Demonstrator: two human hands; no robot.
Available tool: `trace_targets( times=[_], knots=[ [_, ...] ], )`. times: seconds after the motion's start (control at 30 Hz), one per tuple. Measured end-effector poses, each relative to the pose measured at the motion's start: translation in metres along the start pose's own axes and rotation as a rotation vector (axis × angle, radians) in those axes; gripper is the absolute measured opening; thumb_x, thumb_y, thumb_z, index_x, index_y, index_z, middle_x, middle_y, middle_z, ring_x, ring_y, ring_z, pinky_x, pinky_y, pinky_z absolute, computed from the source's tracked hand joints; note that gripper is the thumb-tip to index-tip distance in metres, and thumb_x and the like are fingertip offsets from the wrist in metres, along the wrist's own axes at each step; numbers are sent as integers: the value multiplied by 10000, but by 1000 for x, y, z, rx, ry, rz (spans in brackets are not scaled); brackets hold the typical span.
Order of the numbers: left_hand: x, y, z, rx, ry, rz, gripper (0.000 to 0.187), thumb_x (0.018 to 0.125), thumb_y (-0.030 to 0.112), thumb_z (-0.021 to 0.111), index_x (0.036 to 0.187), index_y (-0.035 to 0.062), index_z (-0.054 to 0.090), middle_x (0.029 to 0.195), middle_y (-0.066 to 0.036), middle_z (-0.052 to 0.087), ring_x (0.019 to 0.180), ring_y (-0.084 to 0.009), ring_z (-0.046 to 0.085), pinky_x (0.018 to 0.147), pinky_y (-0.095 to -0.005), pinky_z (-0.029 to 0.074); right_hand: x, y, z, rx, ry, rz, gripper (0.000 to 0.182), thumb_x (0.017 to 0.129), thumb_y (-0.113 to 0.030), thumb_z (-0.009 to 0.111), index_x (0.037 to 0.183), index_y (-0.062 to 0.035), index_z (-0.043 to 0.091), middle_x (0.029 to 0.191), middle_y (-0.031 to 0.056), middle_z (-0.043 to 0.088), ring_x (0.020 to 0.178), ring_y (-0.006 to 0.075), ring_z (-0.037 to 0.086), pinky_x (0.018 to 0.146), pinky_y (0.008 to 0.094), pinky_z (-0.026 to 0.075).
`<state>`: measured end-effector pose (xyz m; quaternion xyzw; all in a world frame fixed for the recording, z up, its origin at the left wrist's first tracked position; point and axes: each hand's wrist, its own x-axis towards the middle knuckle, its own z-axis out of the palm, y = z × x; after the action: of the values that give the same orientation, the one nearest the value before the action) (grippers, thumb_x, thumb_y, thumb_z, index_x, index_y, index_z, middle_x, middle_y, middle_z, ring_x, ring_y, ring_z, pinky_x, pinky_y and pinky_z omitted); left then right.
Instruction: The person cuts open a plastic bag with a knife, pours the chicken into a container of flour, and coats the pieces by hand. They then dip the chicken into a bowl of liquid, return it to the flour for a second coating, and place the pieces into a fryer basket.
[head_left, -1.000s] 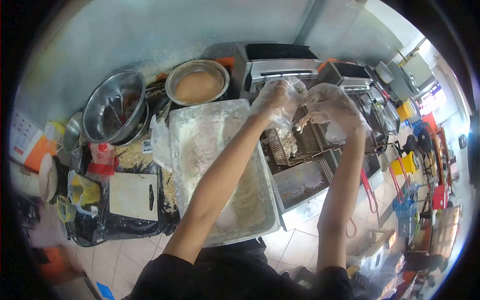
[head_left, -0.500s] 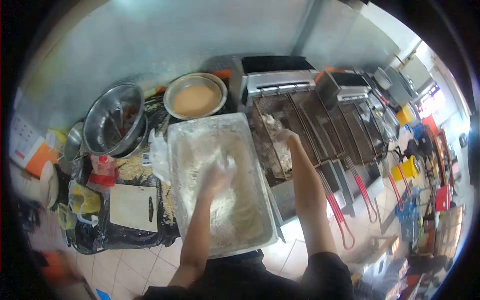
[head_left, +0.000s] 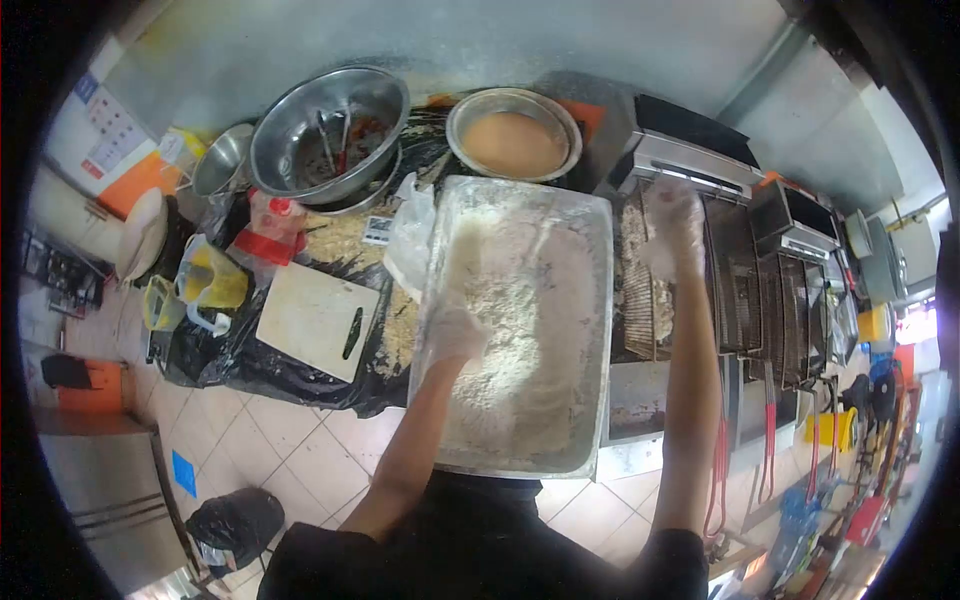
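Note:
My left hand (head_left: 455,335), in a pale see-through glove, is over the left part of a big metal tray (head_left: 592,420) of white flour (head_left: 505,345). Blur and flour hide its fingers. My right hand (head_left: 673,225), also in a clear glove, is above the nearest wire fry basket (head_left: 640,335), thumb apart from the fingers, with nothing visible in it. Pale flour-coated pieces (head_left: 662,315) lie in that basket, partly covered by my hand and forearm.
Behind the tray stands a bowl of tan liquid (head_left: 512,145). To the left are a large steel bowl (head_left: 330,140) with tongs, a white cutting board (head_left: 318,320) and a yellowish jug (head_left: 212,275). More baskets (head_left: 735,285) with red handles (head_left: 770,440) are on the fryers at right.
The view has turned, so the tray and bowls appear further right. My right hand has risen out of the basket toward its back. My left hand has moved to the tray's left side.

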<state>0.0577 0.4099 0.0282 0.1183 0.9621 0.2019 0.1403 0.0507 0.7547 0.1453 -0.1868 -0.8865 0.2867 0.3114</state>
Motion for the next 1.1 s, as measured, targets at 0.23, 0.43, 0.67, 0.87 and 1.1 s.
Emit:
trace_targets(
  times=[0.23, 0.43, 0.67, 0.87, 1.1],
  knots=[
    [30, 3, 33, 0, -57, -30, 493, 751, 401, 539, 985, -32, 581, 1004, -207, 588, 969, -305, 560, 848, -367, 425, -153, -32, 135, -475, -921, -142, 288, 798, -181, 484, 1026, -7, 507, 892, 145, 534, 825, 263, 503, 723, 360, 407],
    [55, 7, 64, -85, -105, 117, 315, 814, 266, 450, 895, 16, 623, 950, -184, 606, 906, -243, 581, 807, -333, 446, -236, -26, 184, -525, -869, 74, 496, 816, -225, 462, 1227, 43, 397, 1131, 285, 493, 1141, 368, 430, 951, 438, 336],
    [53, 19, 23, -485, -323, 203, 292, 786, 256, 480, 834, 16, 639, 938, -173, 612, 901, -257, 587, 816, -342, 442, -206, 34, 182, -134, -871, -109, 416, 836, -145, 423, 1218, 19, 401, 998, 214, 543, 951, 304, 517, 821, 381, 395],
    [74, -1, 42, 3, 206, 297, 215, 758, 169, 491, 695, 26, 640, 714, -153, 624, 680, -311, 592, 711, -377, 455, -159, 31, 157, -1465, -108, -1033, 248, 861, -121, 405, 1072, -37, 503, 918, 104, 563, 703, 176, 536, 579, 297, 429],
    [48, -14, 61, -164, 234, 343, 221, 782, 180, 503, 678, 25, 622, 704, -187, 595, 702, -334, 589, 650, -405, 462, -82, 36, 242, -501, -485, -174, 483, 803, -341, 505, 1172, -32, 476, 1064, 132, 573, 983, 260, 548, 857, 372, 426]
  ],
)
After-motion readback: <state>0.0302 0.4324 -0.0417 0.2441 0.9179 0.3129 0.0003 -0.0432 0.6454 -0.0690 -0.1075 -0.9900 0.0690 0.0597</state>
